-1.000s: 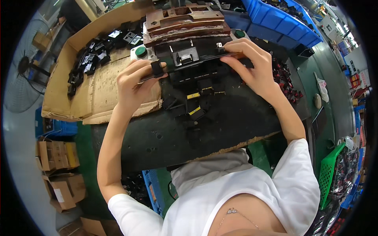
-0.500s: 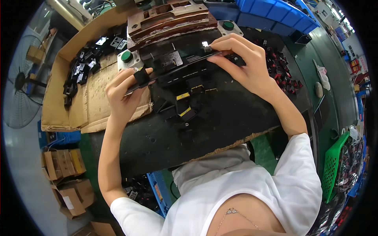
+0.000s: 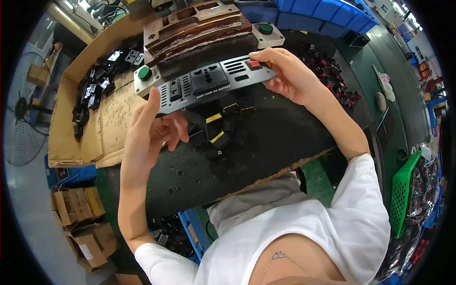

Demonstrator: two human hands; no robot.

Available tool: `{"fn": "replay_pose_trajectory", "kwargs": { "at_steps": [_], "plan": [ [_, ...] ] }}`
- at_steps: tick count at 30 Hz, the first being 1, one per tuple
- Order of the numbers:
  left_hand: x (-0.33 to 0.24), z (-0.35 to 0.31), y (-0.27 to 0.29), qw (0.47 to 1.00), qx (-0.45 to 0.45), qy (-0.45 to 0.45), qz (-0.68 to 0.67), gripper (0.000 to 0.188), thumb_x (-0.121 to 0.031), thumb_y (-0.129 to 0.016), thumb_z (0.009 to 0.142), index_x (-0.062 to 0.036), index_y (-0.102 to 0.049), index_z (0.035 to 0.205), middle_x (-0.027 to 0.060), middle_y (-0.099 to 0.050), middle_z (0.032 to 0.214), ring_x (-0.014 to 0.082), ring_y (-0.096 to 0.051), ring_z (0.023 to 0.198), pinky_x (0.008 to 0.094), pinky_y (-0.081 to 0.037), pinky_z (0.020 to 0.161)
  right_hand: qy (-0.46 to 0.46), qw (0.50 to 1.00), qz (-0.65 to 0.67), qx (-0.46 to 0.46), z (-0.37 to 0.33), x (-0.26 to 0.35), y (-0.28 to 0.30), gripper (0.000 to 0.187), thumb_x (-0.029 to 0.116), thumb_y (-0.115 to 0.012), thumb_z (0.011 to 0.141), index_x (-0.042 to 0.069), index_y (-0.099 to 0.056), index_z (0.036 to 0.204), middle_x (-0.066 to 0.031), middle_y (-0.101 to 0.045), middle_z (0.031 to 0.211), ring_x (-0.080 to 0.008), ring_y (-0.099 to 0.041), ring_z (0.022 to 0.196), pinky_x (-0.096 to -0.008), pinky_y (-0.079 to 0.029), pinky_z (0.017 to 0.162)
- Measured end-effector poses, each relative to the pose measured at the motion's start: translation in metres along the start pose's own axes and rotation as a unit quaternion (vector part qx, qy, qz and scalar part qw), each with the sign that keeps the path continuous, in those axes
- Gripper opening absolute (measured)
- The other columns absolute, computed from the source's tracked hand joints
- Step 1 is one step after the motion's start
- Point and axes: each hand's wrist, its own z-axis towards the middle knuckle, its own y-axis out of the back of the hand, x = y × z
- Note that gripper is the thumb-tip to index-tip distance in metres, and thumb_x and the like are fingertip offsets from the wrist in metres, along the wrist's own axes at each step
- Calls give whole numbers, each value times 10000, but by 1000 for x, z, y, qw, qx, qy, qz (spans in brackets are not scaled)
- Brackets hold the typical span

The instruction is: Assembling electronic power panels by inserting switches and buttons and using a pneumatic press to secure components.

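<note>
Over the bench, a long dark socket panel (image 3: 210, 81) is held up with its front face in sight. It has a square outlet in the middle, vent slots, a black insert at the left and a red switch (image 3: 253, 64) at the right. My right hand (image 3: 292, 76) pinches its right end, thumb and fingers closed around the edge. At the left end, the thumb of my left hand (image 3: 151, 123) lies against the panel, with the other fingers loosely curled below it. Several black parts with yellow strips (image 3: 214, 118) lie on the bench below.
A brown layered fixture (image 3: 197, 28) stands behind the panel, flanked by two green buttons (image 3: 144, 73) (image 3: 265, 29). Black socket pieces (image 3: 97, 88) lie in a cut cardboard box (image 3: 111, 128) at left. Red-and-black switches (image 3: 327, 76) are heaped at right. Blue bins (image 3: 327, 16) stand behind.
The panel has tipped so that its front face now shows, and it has come slightly nearer. My left fingers have dropped below its left end; my right grip has shifted around the right end.
</note>
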Motion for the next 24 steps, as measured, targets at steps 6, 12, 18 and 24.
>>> {"fn": "replay_pose_trajectory", "kwargs": {
  "at_steps": [6,12,18,24],
  "plan": [
    [2,7,7,999,25,25,-6,522,-446,-376,931,-12,-575,721,119,-588,593,136,-490,409,214,-304,375,-52,997,52,29,5,-5,8,215,226,-521,874,68,-546,730,4,-521,530,-33,-409,351,-129,-295,320],
    [3,3,0,993,-46,43,-104,492,-454,-395,923,-7,-574,820,91,-594,653,140,-498,476,223,-326,414,-60,994,73,47,5,-7,5,225,230,-514,880,71,-541,723,6,-515,534,-32,-440,404,-135,-313,354],
    [21,10,-12,985,-63,13,-162,443,-420,-449,919,-2,-595,936,82,-612,729,115,-531,569,205,-347,466,66,996,22,55,5,-12,6,193,265,-519,891,91,-530,809,8,-550,695,-63,-506,553,-192,-385,486],
    [43,13,-21,994,51,7,-101,377,-314,-509,917,26,-635,815,121,-627,725,110,-542,559,213,-368,475,158,971,-85,158,1,-21,-1,249,260,-473,923,93,-451,739,16,-499,649,-62,-522,608,-201,-399,560]
  ]
}}
